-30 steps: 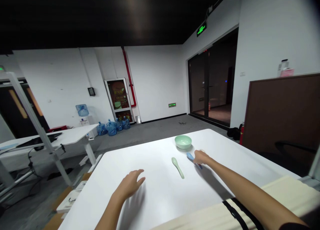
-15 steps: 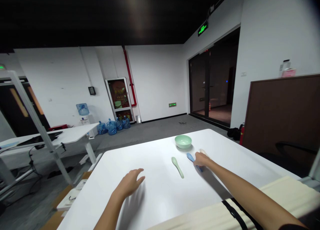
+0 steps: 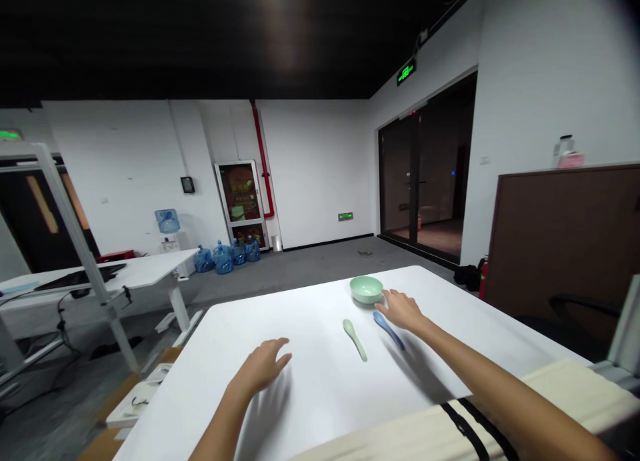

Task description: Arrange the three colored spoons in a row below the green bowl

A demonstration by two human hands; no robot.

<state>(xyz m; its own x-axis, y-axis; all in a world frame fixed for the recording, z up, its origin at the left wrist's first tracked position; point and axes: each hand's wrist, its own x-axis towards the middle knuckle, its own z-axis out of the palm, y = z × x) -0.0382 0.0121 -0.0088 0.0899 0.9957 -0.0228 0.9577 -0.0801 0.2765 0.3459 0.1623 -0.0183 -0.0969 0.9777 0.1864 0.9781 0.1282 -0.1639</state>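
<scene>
Round pale green bowl (image 3: 367,289) sits near the far edge of the white counter (image 3: 310,314), its rim just beside the outstretched fingertips (image 3: 380,307) of the right hand (image 3: 403,311). That hand is open and palm down, pinching nothing, with a slim blue spoon (image 3: 389,330) lying just below it on the counter. Between the two hands, a pale green spoon (image 3: 355,339) lies apart from the blue one. The left hand (image 3: 261,367) is open too, its fingers loosely curved and empty, and nothing lies close to it. Beyond the counter stand a white desk (image 3: 135,272) on the left and a cluster of blue water jugs (image 3: 223,258) along the far wall, with glass doors (image 3: 425,167) to the right and a tall brown panel (image 3: 565,247) nearer by
</scene>
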